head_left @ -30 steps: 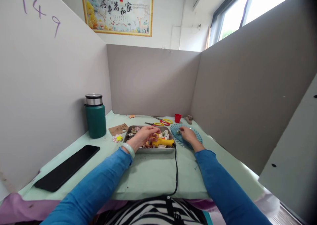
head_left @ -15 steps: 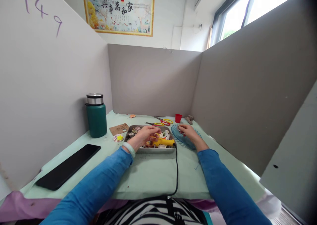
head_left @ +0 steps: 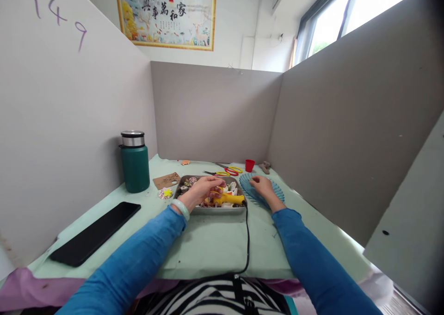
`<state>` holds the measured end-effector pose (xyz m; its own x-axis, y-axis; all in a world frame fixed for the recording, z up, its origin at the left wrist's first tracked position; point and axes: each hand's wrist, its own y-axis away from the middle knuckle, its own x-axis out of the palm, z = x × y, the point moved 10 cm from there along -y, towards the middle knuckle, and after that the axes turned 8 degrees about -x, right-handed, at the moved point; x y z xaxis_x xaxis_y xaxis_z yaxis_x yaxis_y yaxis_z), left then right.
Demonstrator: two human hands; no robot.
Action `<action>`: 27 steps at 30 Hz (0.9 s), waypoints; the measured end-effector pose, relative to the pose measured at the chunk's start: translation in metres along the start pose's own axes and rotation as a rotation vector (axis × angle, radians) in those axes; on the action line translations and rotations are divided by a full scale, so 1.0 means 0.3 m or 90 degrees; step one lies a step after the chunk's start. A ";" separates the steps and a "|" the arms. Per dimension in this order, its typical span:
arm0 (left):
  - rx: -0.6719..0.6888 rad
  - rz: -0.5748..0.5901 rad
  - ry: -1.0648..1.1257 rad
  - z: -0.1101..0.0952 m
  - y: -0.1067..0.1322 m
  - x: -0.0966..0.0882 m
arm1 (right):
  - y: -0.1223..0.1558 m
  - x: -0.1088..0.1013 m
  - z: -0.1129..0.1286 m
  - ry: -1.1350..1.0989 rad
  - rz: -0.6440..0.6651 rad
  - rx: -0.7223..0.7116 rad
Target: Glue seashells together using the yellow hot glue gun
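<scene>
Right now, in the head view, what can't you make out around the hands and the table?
All in the head view:
Whatever the right hand may pinch: covered by the hand itself, and small.
Part of the blue plate: behind that hand.
Some contents of the metal tray: behind the left hand.
Front end of the yellow tool: lost between hand and clutter.
Far end of the black cord: lost against dark clothing.

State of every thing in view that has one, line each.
Left hand, curled above tray
Right hand, pinched over plate, contents unclear
Plate, partly hidden
Tray, filled with mixed small pieces
Yellow tool, lying over tray, cord attached
Flask, upright, lid on
Cup, upright
Phone, flat, screen dark
Scissors, lying down, blade gap unclear
</scene>
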<state>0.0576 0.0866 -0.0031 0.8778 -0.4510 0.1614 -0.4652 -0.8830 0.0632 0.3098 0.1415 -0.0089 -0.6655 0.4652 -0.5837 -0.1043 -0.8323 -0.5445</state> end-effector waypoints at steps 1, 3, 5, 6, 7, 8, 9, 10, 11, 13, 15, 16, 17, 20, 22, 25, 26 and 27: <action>0.001 0.000 -0.003 0.000 0.000 0.000 | 0.005 0.011 -0.004 -0.112 0.012 0.041; 0.002 -0.001 -0.013 -0.001 0.000 0.001 | 0.017 0.031 0.040 -0.283 0.046 0.068; 0.002 -0.007 -0.028 -0.003 0.004 0.001 | 0.029 0.028 0.123 -0.329 0.059 0.044; 0.004 -0.010 -0.036 -0.005 0.007 0.002 | 0.038 0.029 0.180 -0.379 0.066 0.016; 0.007 -0.013 -0.043 -0.008 0.011 0.004 | 0.048 0.032 0.240 -0.411 0.078 -0.016; 0.011 -0.019 -0.048 -0.012 0.015 0.004 | 0.060 0.033 0.295 -0.425 0.082 -0.046; 0.019 -0.020 -0.051 -0.017 0.019 0.006 | 0.073 0.038 0.346 -0.427 0.093 -0.076; 0.027 -0.021 -0.053 -0.023 0.022 0.008 | 0.085 0.045 0.386 -0.431 0.097 -0.094; 0.035 -0.021 -0.052 -0.028 0.024 0.010 | 0.097 0.055 0.421 -0.432 0.109 -0.113; 0.046 -0.024 -0.051 -0.034 0.026 0.011 | 0.111 0.067 0.455 -0.431 0.105 -0.130; 0.056 -0.035 -0.049 -0.038 0.025 0.007 | 0.116 0.072 0.456 -0.434 0.085 -0.128; 0.062 -0.039 -0.048 -0.041 0.025 0.005 | 0.117 0.074 0.452 -0.437 0.078 -0.125; 0.070 -0.042 -0.047 -0.044 0.026 0.004 | 0.118 0.077 0.449 -0.440 0.076 -0.122; 0.091 -0.043 -0.044 -0.055 0.029 0.004 | 0.125 0.087 0.457 -0.456 0.085 -0.132; 0.099 -0.056 -0.045 -0.060 0.031 -0.003 | 0.134 0.093 0.476 -0.466 0.100 -0.148; 0.099 -0.086 -0.055 -0.063 0.031 -0.018 | 0.147 0.099 0.503 -0.470 0.118 -0.169; 0.098 -0.093 -0.058 -0.063 0.030 -0.022 | 0.151 0.097 0.510 -0.468 0.119 -0.177; 0.095 -0.097 -0.061 -0.062 0.030 -0.025 | 0.154 0.095 0.516 -0.464 0.119 -0.185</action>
<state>0.0449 0.0845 0.0145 0.9466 -0.3153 0.0668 -0.3110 -0.9480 -0.0682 0.1717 0.0697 0.0427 -0.9782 -0.0705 -0.1956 0.1858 -0.7182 -0.6705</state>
